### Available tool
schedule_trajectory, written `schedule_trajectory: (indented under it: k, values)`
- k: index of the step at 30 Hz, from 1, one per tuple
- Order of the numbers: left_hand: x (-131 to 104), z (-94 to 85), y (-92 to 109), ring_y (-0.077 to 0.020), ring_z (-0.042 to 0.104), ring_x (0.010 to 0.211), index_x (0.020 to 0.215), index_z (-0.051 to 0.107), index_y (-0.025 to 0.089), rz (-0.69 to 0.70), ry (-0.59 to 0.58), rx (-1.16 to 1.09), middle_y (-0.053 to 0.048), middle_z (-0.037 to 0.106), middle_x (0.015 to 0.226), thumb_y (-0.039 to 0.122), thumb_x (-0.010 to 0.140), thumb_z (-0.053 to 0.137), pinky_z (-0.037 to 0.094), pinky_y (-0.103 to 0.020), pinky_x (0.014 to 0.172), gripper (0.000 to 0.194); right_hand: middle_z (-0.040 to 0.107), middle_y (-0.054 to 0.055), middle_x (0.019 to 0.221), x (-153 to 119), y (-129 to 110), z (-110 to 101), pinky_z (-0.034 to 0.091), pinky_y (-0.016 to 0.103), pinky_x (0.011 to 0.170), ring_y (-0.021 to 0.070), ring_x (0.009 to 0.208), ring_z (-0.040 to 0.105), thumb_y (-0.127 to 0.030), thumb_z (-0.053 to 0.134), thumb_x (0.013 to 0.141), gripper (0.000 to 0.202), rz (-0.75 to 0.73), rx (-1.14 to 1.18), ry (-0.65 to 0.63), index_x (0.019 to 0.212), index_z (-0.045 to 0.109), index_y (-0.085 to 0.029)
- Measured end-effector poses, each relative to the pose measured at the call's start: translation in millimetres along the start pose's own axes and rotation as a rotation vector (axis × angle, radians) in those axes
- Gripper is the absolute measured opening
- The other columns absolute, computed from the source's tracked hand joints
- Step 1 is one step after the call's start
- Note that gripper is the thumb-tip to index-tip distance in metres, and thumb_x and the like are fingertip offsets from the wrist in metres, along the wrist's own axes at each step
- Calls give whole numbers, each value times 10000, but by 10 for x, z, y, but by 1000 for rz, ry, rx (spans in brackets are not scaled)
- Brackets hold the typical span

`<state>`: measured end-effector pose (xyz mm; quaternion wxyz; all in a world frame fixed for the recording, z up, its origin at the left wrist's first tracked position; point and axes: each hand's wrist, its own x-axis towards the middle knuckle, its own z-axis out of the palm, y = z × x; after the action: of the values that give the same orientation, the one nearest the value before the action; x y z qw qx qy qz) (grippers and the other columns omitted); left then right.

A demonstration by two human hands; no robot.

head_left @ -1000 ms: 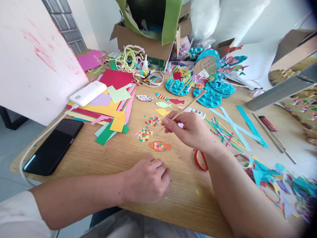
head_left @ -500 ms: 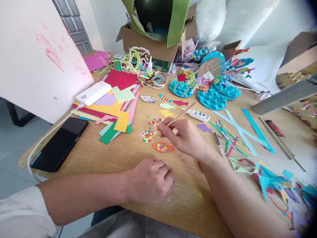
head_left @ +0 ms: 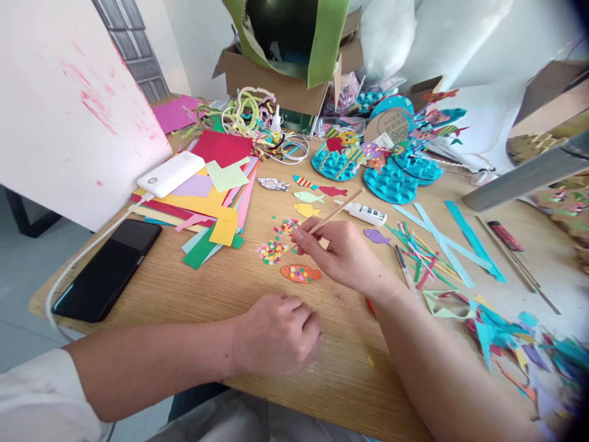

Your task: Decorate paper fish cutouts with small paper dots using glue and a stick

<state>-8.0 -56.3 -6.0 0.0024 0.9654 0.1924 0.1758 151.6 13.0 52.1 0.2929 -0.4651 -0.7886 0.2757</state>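
A thin wooden stick (head_left: 339,209) is pinched between the thumb and fingers of my right hand (head_left: 338,252). Its lower tip points down at a pile of small coloured paper dots (head_left: 272,252), and I cannot tell whether it touches them. Just below this hand lies an orange paper fish (head_left: 301,274) with coloured dots on its body. My left hand (head_left: 280,334) rests on the table in a loose fist, nearer to me than the fish; nothing shows in it. Beyond the stick are a yellow paper fish (head_left: 307,210) and a white glue bottle (head_left: 367,214) on its side.
To the left are stacked coloured papers (head_left: 221,147), a white power bank (head_left: 171,175) and a black phone (head_left: 108,270). On the right lie a purple paper fish (head_left: 377,237), paper strips (head_left: 476,239), a pen (head_left: 405,267) and scraps (head_left: 501,334). Blue bumpy craft pieces (head_left: 391,182) stand behind.
The view has shifted very slightly. Both hands keep nearly the same pose, and the stick stays in my right hand above the dots.
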Motion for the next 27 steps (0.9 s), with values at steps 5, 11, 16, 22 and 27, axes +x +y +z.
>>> schedule_trajectory:
  k: [5, 11, 16, 22, 27]
  values:
    - [-7, 11, 3, -186, 636, 705, 871, 625, 131, -22, 34, -3, -73, 676, 771, 230, 941, 452, 480, -321, 568, 212, 674, 51, 731, -22, -16, -160, 400, 247, 561, 134, 672, 596, -393, 498, 954, 389, -15, -7, 58, 678, 648, -164]
    - [-7, 23, 1, -192, 643, 721, 889, 627, 130, -43, 45, 4, -74, 680, 783, 237, 946, 450, 482, -323, 566, 214, 693, 58, 742, -48, -24, -264, 428, 262, 546, 151, 665, 623, -399, 514, 943, 380, 3, -40, 75, 676, 662, -173]
    - [-7, 34, -1, -193, 642, 735, 909, 624, 126, -81, 62, 14, -82, 682, 805, 248, 947, 455, 488, -324, 586, 212, 694, 62, 738, -130, -12, -253, 486, 266, 566, 148, 654, 637, -442, 506, 944, 439, 6, 25, 198, 614, 638, -184]
    - [11, 17, -7, -198, 633, 724, 891, 647, 128, -122, 96, 15, -74, 685, 795, 255, 946, 451, 480, -330, 589, 240, 674, 41, 694, -377, 131, -109, 469, 240, 514, 132, 606, 625, -392, 525, 944, 374, 113, 61, 403, 656, 646, -186]
    - [31, -11, -20, -215, 626, 814, 865, 663, 125, -132, 85, -5, -94, 689, 821, 245, 945, 455, 503, -367, 730, 253, 646, 24, 617, -457, 176, -49, 451, 255, 509, 129, 543, 595, -356, 494, 956, 371, 91, 2, 524, 644, 616, -195]
